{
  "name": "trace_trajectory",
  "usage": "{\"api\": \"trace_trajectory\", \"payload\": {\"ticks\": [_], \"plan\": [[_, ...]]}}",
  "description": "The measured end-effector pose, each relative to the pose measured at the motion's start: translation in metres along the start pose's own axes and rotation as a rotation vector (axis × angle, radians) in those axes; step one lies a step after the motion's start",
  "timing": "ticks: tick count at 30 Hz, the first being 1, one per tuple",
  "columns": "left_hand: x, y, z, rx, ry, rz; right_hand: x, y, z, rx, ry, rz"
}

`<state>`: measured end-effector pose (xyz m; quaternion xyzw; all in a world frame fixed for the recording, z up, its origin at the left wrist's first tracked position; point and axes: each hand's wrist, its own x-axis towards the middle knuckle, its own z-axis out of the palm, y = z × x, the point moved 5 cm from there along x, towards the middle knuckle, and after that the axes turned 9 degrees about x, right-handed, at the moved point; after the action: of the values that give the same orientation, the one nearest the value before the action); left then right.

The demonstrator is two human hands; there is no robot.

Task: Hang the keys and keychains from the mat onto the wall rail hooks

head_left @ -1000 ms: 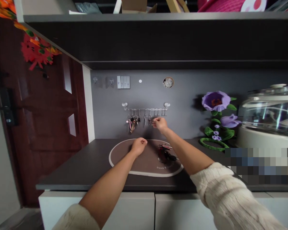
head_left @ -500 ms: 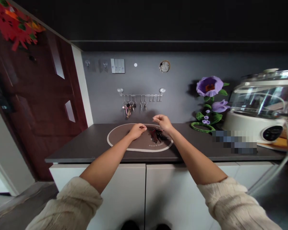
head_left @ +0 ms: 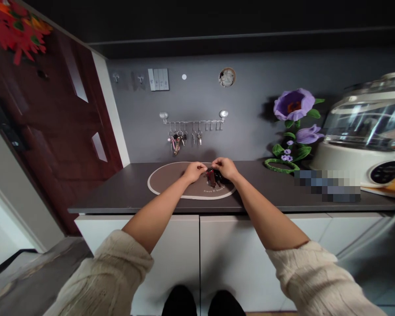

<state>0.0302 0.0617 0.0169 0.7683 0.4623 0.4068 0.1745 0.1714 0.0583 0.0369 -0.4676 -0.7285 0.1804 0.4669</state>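
Over the brown oval mat [head_left: 164, 177] with its pale rim, my left hand [head_left: 195, 172] is closed in a pinch. My right hand [head_left: 225, 168] pinches too, its fingertips close to the left ones. Whatever is between the fingertips of either hand is too small to make out. Just below them on the mat lies a bunch of dark red and black items [head_left: 211, 178], possibly keys with fobs, partly covered by my right hand.
Behind the mat, a wall-mounted hook rail [head_left: 194, 122] carries several keys [head_left: 177, 141] on its left half. Purple artificial flowers [head_left: 293, 105] and a white appliance with a clear cover [head_left: 352, 160] stand at the right. A dark cabinet [head_left: 197, 26] hangs overhead.
My left hand has moved right and my right hand slightly left relative to the mat, bringing their fingertips close together above the bunch. The camera view has tilted down a little.
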Motion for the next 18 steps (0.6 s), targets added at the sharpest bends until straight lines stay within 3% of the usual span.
{"api": "trace_trajectory", "payload": {"ticks": [8, 18], "plan": [[0.008, -0.002, 0.018, 0.055, -0.101, 0.025, 0.0, 0.0, -0.002, -0.101, 0.043, -0.001], [0.003, 0.008, 0.013, 0.249, -0.068, 0.133, 0.0, 0.003, -0.002, -0.151, 0.056, 0.032]]}}
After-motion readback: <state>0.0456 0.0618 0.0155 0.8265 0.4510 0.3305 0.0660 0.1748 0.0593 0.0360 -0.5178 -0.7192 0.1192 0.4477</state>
